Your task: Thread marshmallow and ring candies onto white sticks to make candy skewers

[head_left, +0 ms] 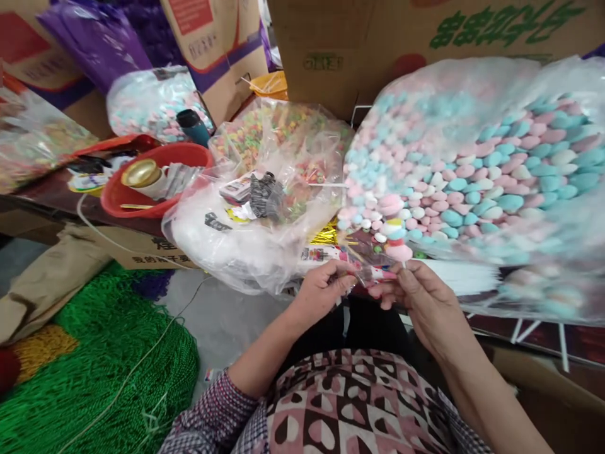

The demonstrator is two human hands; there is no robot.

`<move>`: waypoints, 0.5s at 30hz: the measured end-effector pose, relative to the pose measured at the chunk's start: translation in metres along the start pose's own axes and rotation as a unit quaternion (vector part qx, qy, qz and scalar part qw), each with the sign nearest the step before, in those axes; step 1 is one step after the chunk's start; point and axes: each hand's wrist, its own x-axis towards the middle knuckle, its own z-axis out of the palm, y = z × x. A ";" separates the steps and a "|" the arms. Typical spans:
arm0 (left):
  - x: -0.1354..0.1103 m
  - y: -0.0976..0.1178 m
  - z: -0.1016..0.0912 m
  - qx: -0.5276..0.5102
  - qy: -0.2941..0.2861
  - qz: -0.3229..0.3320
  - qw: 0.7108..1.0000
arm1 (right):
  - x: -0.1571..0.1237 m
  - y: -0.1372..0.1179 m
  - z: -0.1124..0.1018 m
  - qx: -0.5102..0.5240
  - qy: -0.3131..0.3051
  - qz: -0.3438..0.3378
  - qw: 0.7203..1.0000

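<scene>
My left hand (326, 291) is closed, thumb and fingertips pinching one end of a small clear plastic wrapper (363, 272) printed pink and white. On the other side my right hand (423, 296) closes its thumb and forefinger at the wrapper's pink end (385, 275). Just above the right fingertips is a stack of marshmallows (396, 236) in pink, red, yellow and white; whether its stick is in that hand I cannot tell. Close to my left fingers lies a printed packet (326, 254). White paper sticks (466, 277) lie beyond my right hand.
A big clear bag of pink, blue and white marshmallows (472, 189) covers the table's right. Left of it sit a bag of small colourful candies (283, 135) and a red basin (155, 202). Green netting (123, 359) is heaped on the floor. Cardboard boxes (368, 57) stand behind.
</scene>
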 end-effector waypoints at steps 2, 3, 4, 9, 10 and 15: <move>0.003 -0.003 -0.001 0.015 0.024 0.030 0.999 | -0.001 0.001 0.002 -0.015 -0.024 0.005 1.000; 0.004 -0.004 -0.001 0.035 0.033 0.055 0.997 | -0.001 0.001 0.002 -0.021 -0.032 0.007 0.999; 0.006 -0.005 -0.002 0.060 0.037 0.082 0.994 | -0.001 0.001 0.003 -0.023 -0.034 0.008 0.999; 0.010 -0.003 -0.003 0.144 0.020 0.149 0.978 | 0.003 0.001 0.004 -0.023 -0.022 0.005 0.999; 0.011 -0.002 -0.003 0.138 0.019 0.151 0.979 | 0.003 0.001 0.004 -0.024 -0.028 0.006 0.999; 0.014 -0.005 -0.001 0.022 0.052 0.075 0.996 | -0.002 -0.009 0.000 -0.030 -0.031 0.006 0.999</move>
